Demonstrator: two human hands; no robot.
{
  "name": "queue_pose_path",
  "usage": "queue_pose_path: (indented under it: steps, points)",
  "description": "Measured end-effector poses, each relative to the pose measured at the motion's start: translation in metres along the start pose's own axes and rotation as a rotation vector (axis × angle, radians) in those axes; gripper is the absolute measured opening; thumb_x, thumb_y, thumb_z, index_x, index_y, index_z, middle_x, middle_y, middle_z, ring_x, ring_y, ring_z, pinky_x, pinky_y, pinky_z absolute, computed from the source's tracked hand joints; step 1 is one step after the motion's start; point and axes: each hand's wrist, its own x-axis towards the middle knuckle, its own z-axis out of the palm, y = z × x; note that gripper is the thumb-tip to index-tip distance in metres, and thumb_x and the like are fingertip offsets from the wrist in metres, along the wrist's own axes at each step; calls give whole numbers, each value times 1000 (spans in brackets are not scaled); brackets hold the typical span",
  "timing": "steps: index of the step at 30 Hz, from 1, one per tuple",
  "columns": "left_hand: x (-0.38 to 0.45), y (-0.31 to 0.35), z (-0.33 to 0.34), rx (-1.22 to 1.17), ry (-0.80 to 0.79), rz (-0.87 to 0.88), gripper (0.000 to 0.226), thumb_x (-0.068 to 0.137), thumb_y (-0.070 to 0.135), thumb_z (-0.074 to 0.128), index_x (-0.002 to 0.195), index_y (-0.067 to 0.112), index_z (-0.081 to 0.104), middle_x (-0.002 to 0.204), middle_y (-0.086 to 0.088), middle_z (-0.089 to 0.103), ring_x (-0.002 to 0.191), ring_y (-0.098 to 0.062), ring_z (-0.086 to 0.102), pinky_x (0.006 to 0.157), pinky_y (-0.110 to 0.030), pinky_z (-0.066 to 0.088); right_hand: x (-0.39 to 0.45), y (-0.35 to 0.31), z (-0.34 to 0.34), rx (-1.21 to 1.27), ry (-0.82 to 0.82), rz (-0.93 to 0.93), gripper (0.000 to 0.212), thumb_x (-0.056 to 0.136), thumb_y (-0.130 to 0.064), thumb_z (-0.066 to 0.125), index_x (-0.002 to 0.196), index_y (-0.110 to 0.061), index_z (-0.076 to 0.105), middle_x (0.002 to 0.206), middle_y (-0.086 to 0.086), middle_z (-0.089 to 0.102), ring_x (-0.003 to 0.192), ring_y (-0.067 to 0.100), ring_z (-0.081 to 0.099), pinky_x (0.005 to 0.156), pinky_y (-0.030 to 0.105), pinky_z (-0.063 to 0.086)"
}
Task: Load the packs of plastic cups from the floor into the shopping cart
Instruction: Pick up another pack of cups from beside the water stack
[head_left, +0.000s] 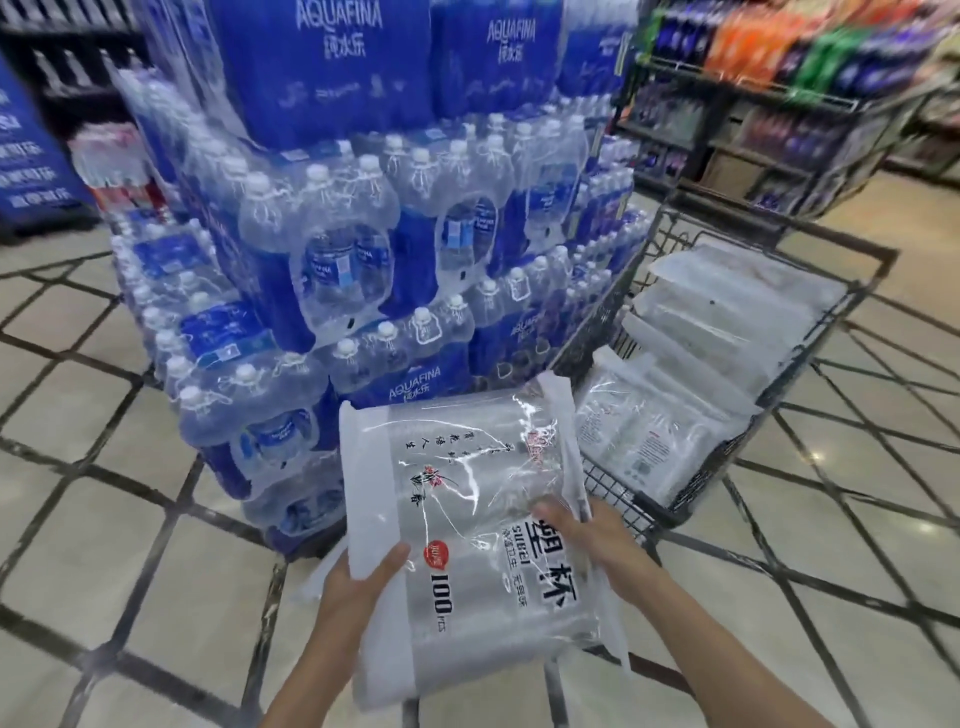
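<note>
I hold a clear pack of plastic cups (467, 519) in front of me, printed with black characters and "100". My left hand (358, 587) grips its left edge, and my right hand (592, 540) grips its right side. The pack hovers just left of the near end of the dark wire shopping cart (831, 332). Inside the cart lie several more clear packs of cups (717, 332), stacked in a row from near to far.
A tall stack of shrink-wrapped Aquafina water bottles (363, 234) stands on the tiled floor (78, 415) directly left of the cart. Shelves of soft drink bottles (779, 78) run behind the cart at the upper right. A blue display (31, 145) stands far left.
</note>
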Motion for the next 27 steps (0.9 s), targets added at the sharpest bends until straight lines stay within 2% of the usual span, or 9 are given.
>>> queue_pose_path:
  steps: [1, 3, 5, 10, 12, 15, 19, 23, 27]
  points:
    - [-1, 1, 7, -12, -6, 1, 106, 17, 72, 76, 106, 16, 62, 98, -4, 70, 87, -22, 66, 70, -33, 52, -3, -4, -9, -8, -8, -18, 61, 74, -50, 68, 123, -17, 51, 106, -8, 61, 79, 6, 57, 63, 17, 52]
    - [-4, 5, 25, -31, -22, 7, 110, 18, 74, 76, 110, 16, 61, 102, -5, 70, 92, -26, 66, 80, -41, 53, -7, -12, -31, -32, -15, -69, 46, 76, -48, 68, 113, -24, 57, 108, -8, 61, 93, 12, 60, 82, 26, 53]
    - [-6, 7, 44, -48, -26, 15, 109, 20, 75, 76, 111, 17, 62, 102, -4, 70, 93, -25, 66, 85, -43, 52, -5, -22, -55, -71, -15, -110, 51, 76, -48, 68, 118, -21, 61, 117, -4, 61, 107, 18, 57, 92, 34, 47]
    - [-1, 13, 113, -92, -12, 48, 99, 38, 68, 78, 121, 18, 55, 111, -5, 67, 97, -24, 65, 79, -38, 53, 21, -39, -121, -112, -68, -165, 61, 75, -43, 70, 126, -14, 55, 115, -1, 62, 90, 13, 57, 86, 30, 45]
    - [2, 16, 147, -104, 14, 77, 92, 48, 65, 78, 122, 16, 54, 111, -6, 66, 98, -24, 64, 76, -34, 53, 39, -43, -152, -135, -96, -172, 87, 55, -61, 76, 125, -13, 56, 106, -6, 63, 99, 17, 57, 96, 35, 43]
    - [13, 17, 209, -119, 70, 117, 63, 70, 46, 70, 123, 16, 54, 114, -4, 64, 100, -20, 60, 71, -23, 46, 83, -43, -205, -200, -117, -227, 127, 19, -82, 72, 124, -12, 58, 116, 3, 65, 110, 23, 58, 104, 46, 40]
    - [32, 12, 294, -194, 156, 119, 58, 73, 44, 68, 123, 18, 52, 112, 2, 63, 102, -17, 58, 87, -31, 43, 140, -52, -275, -242, -216, -240, 111, 26, -76, 77, 117, -14, 63, 121, 7, 65, 114, 27, 58, 105, 54, 39]
    - [60, 10, 361, -224, 202, 82, 45, 76, 41, 67, 114, 21, 53, 98, 10, 63, 88, -6, 58, 74, -22, 44, 188, -64, -329, -288, -272, -270, 85, 33, -72, 80, 97, -17, 70, 102, 9, 72, 100, 30, 65, 98, 50, 46]
    - [86, 4, 407, -242, 230, 31, 36, 81, 34, 66, 111, 17, 58, 95, 7, 66, 84, -7, 62, 61, -12, 48, 225, -75, -357, -335, -315, -301, 61, 75, -36, 73, 128, -12, 53, 122, 3, 61, 110, 19, 58, 90, 30, 42]
